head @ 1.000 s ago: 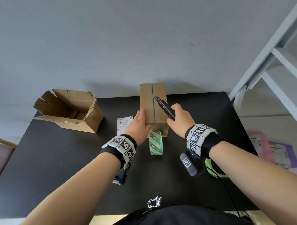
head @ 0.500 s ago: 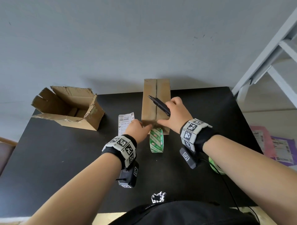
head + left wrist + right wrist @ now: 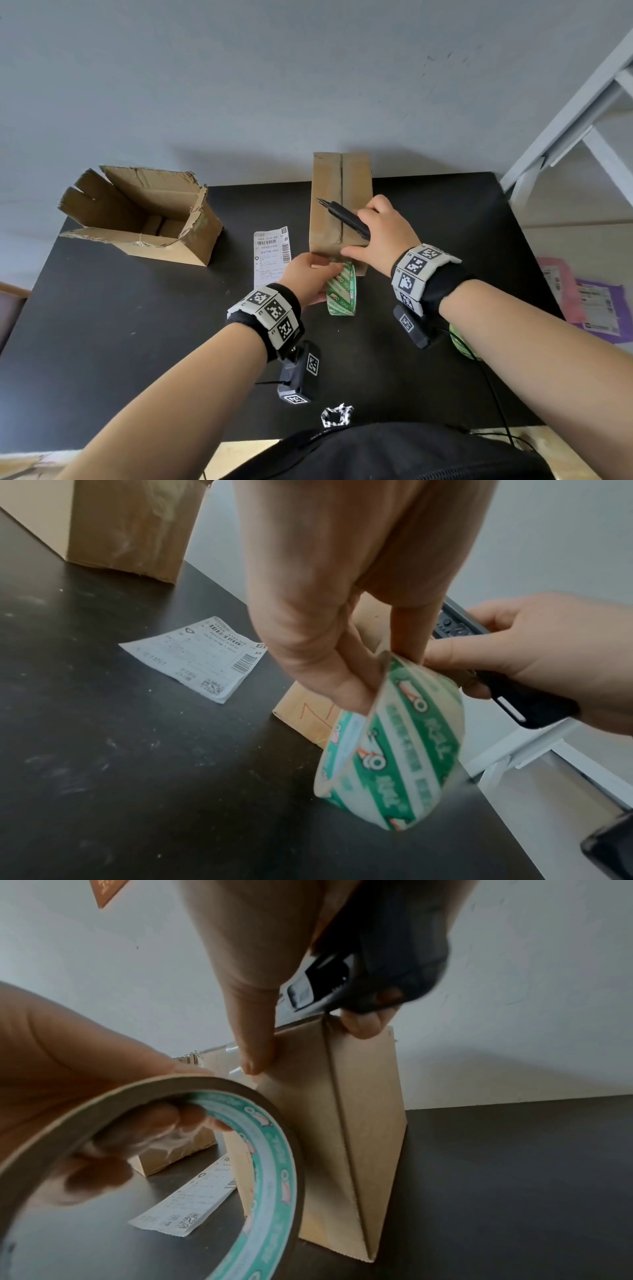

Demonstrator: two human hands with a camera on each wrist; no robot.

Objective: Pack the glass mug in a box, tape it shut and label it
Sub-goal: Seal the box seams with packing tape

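Note:
A closed tall cardboard box [image 3: 329,212] stands at the far middle of the black table [image 3: 102,325]; the glass mug is not visible. My left hand [image 3: 327,274] grips a green-and-white tape roll [image 3: 342,294] at the box's near end, fingers through its core [image 3: 404,750]. My right hand [image 3: 363,233] holds a black utility knife [image 3: 346,217] over the box top, and its thumb [image 3: 253,1042] presses the box's near top edge [image 3: 342,1123]. A white shipping label [image 3: 272,255] lies flat to the left of the box.
An open, torn cardboard box [image 3: 144,216] sits at the table's far left. A second green tape roll [image 3: 462,342] shows under my right forearm. A grey frame [image 3: 565,120] stands to the right, with pink and purple mailers [image 3: 582,301] on the floor.
My left hand has left the box's left side, dropped to the tape roll and taken hold of it. My right hand slid toward the box's near end, still holding the knife.

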